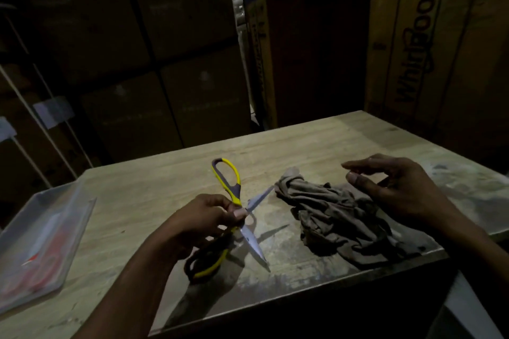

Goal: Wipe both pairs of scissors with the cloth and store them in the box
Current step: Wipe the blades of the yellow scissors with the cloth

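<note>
Head view suggests the job is half done: red scissors (41, 259) lie in the box (80, 231) at the table's (316, 140) left edge; the left hand (203, 217) pinches the opened yellow scissors (234, 201); the right hand (399, 187) hovers, fingers loose, over the cloth (338, 217).

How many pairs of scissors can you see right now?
2. Yellow-handled scissors, blades open, held by the left hand over the table; a red-handled pair, blurry, inside the clear box at left.

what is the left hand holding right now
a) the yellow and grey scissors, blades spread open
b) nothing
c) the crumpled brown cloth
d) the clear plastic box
a: the left hand pinches the yellow and grey scissors near the pivot, blades spread apart, while the crumpled brown cloth lies on the wooden table under the right hand.
</note>
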The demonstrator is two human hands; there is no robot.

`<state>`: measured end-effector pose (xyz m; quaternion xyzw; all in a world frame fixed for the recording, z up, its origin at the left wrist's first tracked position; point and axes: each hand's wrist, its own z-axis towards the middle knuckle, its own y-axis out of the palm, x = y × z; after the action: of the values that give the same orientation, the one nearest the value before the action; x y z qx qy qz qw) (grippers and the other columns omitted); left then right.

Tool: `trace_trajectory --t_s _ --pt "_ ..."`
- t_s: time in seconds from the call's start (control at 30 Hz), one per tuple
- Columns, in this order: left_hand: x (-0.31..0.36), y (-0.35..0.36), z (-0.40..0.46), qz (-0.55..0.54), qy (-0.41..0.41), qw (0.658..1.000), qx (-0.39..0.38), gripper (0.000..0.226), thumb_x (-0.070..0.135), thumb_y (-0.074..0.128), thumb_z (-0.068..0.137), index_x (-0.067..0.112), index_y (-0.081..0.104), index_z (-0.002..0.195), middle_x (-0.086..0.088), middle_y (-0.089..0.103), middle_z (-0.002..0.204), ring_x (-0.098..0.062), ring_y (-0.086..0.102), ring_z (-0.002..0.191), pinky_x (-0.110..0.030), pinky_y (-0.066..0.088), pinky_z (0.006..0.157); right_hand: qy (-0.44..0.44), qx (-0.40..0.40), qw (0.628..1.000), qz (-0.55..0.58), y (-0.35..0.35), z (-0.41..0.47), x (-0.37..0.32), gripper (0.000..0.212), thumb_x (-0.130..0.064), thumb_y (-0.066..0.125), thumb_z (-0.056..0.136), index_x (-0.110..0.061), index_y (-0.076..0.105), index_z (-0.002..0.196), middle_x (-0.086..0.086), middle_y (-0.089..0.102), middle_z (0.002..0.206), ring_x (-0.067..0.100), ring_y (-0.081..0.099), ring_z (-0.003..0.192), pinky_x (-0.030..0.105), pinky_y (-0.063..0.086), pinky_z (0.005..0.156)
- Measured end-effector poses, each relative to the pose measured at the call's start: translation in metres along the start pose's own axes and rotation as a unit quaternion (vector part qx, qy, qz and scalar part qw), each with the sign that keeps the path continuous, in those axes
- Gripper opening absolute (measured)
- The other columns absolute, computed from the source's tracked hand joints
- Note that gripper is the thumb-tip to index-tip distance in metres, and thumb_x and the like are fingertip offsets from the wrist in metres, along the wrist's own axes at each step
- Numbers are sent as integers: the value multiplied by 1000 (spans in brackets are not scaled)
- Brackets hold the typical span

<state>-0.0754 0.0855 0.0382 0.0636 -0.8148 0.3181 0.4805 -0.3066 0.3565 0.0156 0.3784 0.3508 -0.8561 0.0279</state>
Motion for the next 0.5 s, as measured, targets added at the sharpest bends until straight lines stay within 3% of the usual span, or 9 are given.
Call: trace_trajectory --t_s 0.1,0.17,0.23,0.33,0.4,0.5 --pt "10 1 -6 -51 62 996 31 15 22 76 95 10 68 89 -19 76 84 -31 73 66 -26 51 52 15 3 1000 -21 -3 1 4 28 -38 71 93 -32 77 120 -12 72 107 4 66 103 36 56 78" --pt "16 5 -6 -39 110 991 63 15 17 74 97 5 66 93 -27 74 89 -34 69 63 -25 47 46 45 15 997 -61 -10 2 13 25 -37 71 96 -30 78 119 -7 74 107 5 68 98 26 50 72" --pt "23 11 -7 -41 146 986 75 15 17 71 98 3 67 95 -29 73 90 -36 68 62 -27 44 45 115 26 989 -85 -21 2 25 23 -37 70 97 -26 80 116 -5 77 105 7 70 90 26 48 71" --pt "29 16 -1 -40 175 980 90 18 24 68 100 7 69 96 -25 74 85 -39 74 66 -33 47 48 227 20 966 -122 -36 -1 41 28 -40 69 98 -16 83 101 -1 78 89 18 72 79 34 54 71" --pt "29 17 10 -42 181 978 97 19 26 67 102 7 68 99 -20 76 87 -36 77 66 -36 52 49 271 -13 954 -125 -38 -3 43 36 -43 69 98 -11 82 86 3 78 73 17 72 61 34 57 60" --pt "27 16 24 -81 172 978 81 20 22 65 103 2 65 105 -23 76 91 -37 77 64 -35 50 48 327 -55 939 -86 -34 1 35 50 -50 74 92 -4 79 71 5 68 55 17 56 42 23 40 47"
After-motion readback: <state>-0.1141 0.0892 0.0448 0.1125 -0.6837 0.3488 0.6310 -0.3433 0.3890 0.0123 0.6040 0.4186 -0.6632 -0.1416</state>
